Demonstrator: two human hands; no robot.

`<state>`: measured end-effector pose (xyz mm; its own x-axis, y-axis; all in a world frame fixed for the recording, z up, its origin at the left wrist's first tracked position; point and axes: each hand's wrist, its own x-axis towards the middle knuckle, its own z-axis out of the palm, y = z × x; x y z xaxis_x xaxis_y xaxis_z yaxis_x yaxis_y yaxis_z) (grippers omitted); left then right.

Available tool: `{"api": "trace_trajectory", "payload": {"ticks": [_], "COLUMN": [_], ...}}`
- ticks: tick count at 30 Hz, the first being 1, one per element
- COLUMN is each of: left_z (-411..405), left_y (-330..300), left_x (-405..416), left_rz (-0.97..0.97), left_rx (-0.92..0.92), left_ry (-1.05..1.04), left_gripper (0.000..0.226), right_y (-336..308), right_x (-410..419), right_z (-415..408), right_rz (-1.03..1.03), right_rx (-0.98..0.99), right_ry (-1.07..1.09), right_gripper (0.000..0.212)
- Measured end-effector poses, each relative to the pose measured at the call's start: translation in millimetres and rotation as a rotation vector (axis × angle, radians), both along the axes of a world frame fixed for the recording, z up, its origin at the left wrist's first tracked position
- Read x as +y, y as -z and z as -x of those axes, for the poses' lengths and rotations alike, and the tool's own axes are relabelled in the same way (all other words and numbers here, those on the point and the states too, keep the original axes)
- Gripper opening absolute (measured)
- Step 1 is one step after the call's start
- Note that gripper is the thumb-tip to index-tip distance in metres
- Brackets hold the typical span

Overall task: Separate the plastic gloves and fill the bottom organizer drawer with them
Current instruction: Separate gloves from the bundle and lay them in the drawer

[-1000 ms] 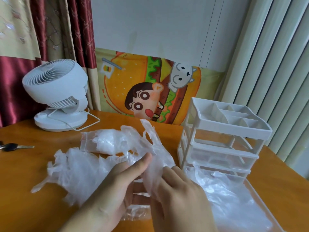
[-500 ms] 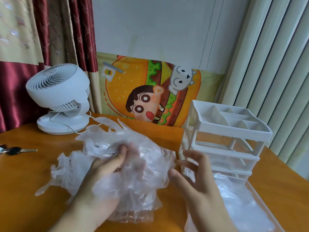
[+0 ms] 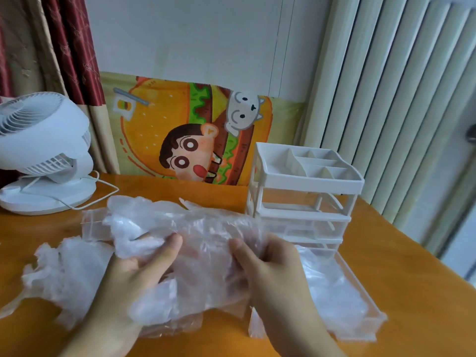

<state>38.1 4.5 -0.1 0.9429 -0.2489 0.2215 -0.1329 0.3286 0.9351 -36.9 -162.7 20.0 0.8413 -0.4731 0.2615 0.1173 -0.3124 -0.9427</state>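
Note:
A crumpled bunch of clear plastic gloves (image 3: 198, 235) is held over the orange table between both hands. My left hand (image 3: 136, 274) grips its left side with the thumb on top. My right hand (image 3: 273, 269) grips its right side, thumb on the film. More loose gloves (image 3: 64, 274) lie on the table to the left. The white organizer (image 3: 304, 191) stands at the right. Its clear bottom drawer (image 3: 360, 292) is pulled out toward me and holds several gloves.
A white desk fan (image 3: 43, 153) with its cord stands at the back left. A cartoon burger cushion (image 3: 195, 135) leans against the wall behind the table (image 3: 412, 292). Curtains hang at the left, vertical blinds at the right.
My right hand, held apart from the bunch half a second ago, now grips its right side. The bunch has been pulled wider between both hands and shifted right.

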Motion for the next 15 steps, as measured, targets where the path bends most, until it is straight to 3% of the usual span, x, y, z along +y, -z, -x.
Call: {"api": "trace_trajectory", "payload": {"ticks": [4,6,7,9,10,13,15], "left_z": [1.6,5.2,5.2,5.0,5.5,4.8,4.2], "left_y": [2.5,4.0,3.0,1.8,1.5,6.9,12.8], "left_x": [-1.9,-1.6,-0.9,-2.1,-2.4,-5.3,-9.0], "left_rz": [0.084,0.09,0.065,0.012,-0.008,-0.035,-0.137], "left_rx": [0.037,0.044,0.023,0.015,0.038,0.077,0.067], "left_ry": [0.044,0.112,0.153,0.186,0.174,0.203,0.195], "left_gripper": [0.021,0.024,0.036,0.068,0.07,0.031,0.021], "right_y": [-30.0,-37.9,-38.4,-33.6,-28.7,-5.4,9.1], "right_x": [-31.3,-68.5,-91.2,-134.7,-151.9,-182.8,-188.2], "right_z": [11.3,9.6,8.7,10.1,12.6,26.6,33.8], "right_rz": [0.036,-0.063,-0.149,-0.253,-0.233,0.014,0.183], "right_rx": [-0.139,-0.167,-0.169,-0.121,-0.065,0.128,0.218], "right_ry": [-0.081,-0.079,-0.062,-0.025,-0.006,0.07,0.063], "right_gripper": [0.023,0.016,0.012,0.029,0.032,0.022,0.021]}}
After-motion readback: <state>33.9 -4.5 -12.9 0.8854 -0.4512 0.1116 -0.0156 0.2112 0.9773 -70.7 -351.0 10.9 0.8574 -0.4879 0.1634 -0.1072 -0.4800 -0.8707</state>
